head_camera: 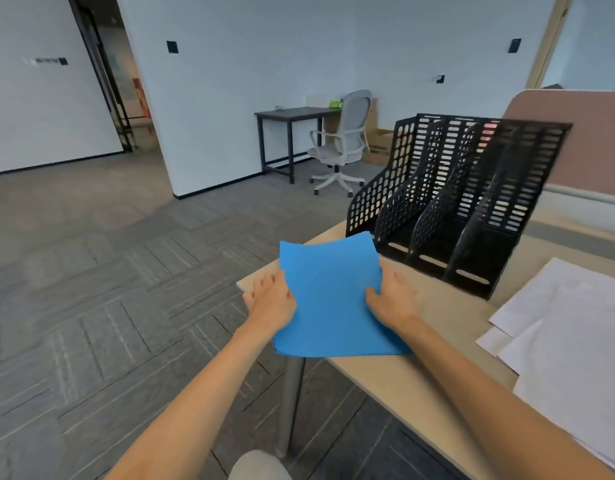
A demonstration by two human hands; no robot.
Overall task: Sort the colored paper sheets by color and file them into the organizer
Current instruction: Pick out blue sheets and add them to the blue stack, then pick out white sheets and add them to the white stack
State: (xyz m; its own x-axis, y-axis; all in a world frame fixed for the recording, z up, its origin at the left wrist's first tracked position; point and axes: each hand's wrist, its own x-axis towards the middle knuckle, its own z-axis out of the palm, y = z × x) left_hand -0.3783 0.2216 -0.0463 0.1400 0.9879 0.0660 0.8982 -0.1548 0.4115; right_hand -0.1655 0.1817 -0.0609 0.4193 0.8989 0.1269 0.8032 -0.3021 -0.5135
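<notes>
A stack of blue paper sheets (328, 299) lies tilted over the left corner of the beige desk (434, 344). My left hand (269, 299) grips its left edge and my right hand (392, 301) grips its right edge, thumb on top. Just behind the stack stands a black perforated organizer (455, 202) with several upright slots, its open fronts facing me; something pink shows through the holes of a rear slot. White paper sheets (569, 341) lie spread on the desk at the right.
A pink partition panel (590, 147) rises behind the organizer. The desk's metal leg (290, 407) stands below the corner. Across the grey carpet are a dark table (288, 114), a grey office chair (344, 143) and a cardboard box.
</notes>
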